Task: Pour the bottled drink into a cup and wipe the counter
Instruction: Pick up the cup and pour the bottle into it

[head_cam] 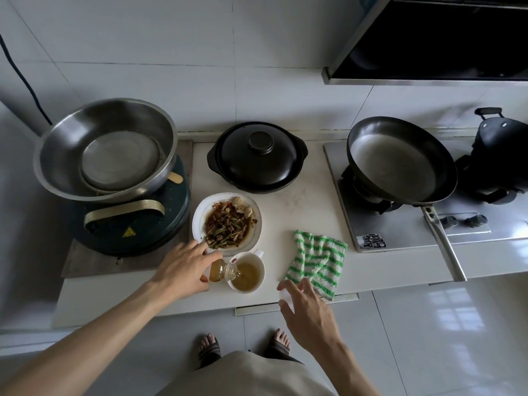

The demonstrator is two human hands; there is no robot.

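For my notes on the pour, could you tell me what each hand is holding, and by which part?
The left hand grips the bottle by its lower body, tipped over the cup. The right hand holds a small white thing, probably the cap, at its fingertips.

Counter layout, centre of the frame

The cup (248,272) stands at lower centre on the counter (303,201), the plate of food (227,222) just above it, the lidded pot (257,157) higher still. The cloth (317,260) lies right of the cup; the bottle (224,270), tipped, reaches the cup's left rim.
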